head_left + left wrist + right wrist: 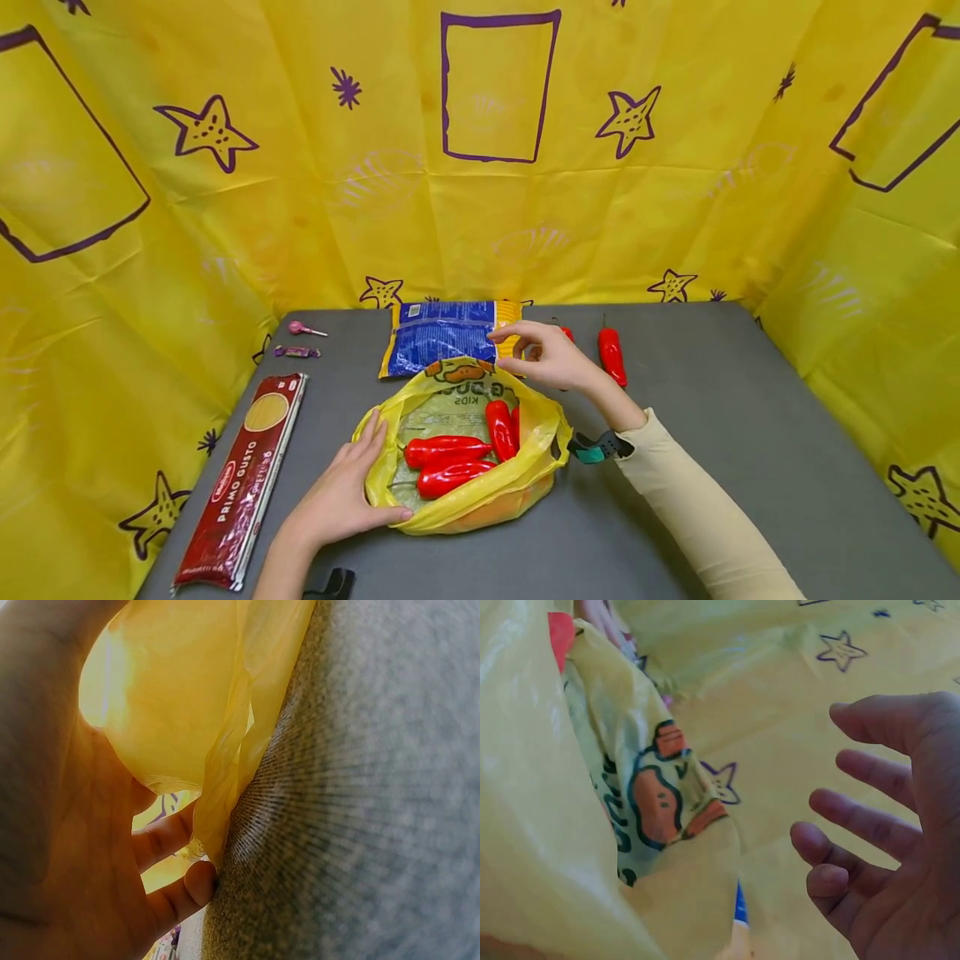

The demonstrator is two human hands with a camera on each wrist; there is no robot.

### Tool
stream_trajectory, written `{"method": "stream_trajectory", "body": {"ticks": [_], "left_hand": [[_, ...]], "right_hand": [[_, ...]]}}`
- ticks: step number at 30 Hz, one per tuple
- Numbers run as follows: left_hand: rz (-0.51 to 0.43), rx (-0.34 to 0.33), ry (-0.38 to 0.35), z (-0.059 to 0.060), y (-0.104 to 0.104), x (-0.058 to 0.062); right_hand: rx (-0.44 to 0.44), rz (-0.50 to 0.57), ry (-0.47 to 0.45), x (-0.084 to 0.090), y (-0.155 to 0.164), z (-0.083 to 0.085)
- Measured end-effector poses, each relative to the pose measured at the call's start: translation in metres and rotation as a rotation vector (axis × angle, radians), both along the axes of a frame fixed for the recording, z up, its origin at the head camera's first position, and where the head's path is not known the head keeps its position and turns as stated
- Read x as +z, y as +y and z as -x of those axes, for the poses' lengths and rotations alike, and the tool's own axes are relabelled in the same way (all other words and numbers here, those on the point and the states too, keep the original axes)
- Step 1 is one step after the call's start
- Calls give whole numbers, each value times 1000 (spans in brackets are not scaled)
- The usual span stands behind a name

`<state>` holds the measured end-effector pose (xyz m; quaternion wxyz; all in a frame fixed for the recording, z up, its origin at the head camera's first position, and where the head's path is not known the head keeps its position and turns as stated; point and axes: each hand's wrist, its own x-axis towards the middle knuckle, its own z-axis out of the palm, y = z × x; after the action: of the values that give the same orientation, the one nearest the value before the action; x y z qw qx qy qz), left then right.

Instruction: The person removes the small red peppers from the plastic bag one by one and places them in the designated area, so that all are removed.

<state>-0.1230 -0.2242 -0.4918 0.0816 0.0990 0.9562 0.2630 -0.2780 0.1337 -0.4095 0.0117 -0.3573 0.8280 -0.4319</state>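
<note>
A yellow bag point(517, 492) sits open-mouthed on a grey table point(712, 400), roughly in the middle of the head view. Only that view looks down into it: three red peppers point(453, 482) lie inside, with a sliver of a fourth. The left hand point(341, 487) is against the near left side of the bag, thumb across the front edge. From the left wrist, gaps show between the fingers, spread along the outside of the bag, whose lower edge meets the table; the peppers cannot be seen there. The right hand point(551, 354) is in the air beyond the bag's far right edge, in front of the blue packet point(442, 337). The head view bunches its fingers near the thumb; the right wrist view shows them apart, loosely bent, holding nothing. That view also shows the bag's printed cartoon close up, a red patch at its mouth and just a strip of the blue packet. Only the head view gives the rest: two more peppers past the right hand, one partly hidden, and, along the left, a spaghetti pack point(243, 479), a candy point(297, 352) and a lollipop point(300, 327).
</note>
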Motion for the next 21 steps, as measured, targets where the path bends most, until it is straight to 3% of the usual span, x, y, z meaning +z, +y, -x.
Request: {"method": "stream_trajectory", "body": {"ticks": [7, 16, 21], "left_hand": [[16, -1, 6, 0, 0, 0], [14, 2, -4, 2, 0, -2], [13, 9, -17, 1, 0, -2]], "right_hand": [[86, -53, -50, 3, -22, 8], [316, -105, -227, 1, -48, 18], [413, -132, -235, -9, -69, 23]]}}
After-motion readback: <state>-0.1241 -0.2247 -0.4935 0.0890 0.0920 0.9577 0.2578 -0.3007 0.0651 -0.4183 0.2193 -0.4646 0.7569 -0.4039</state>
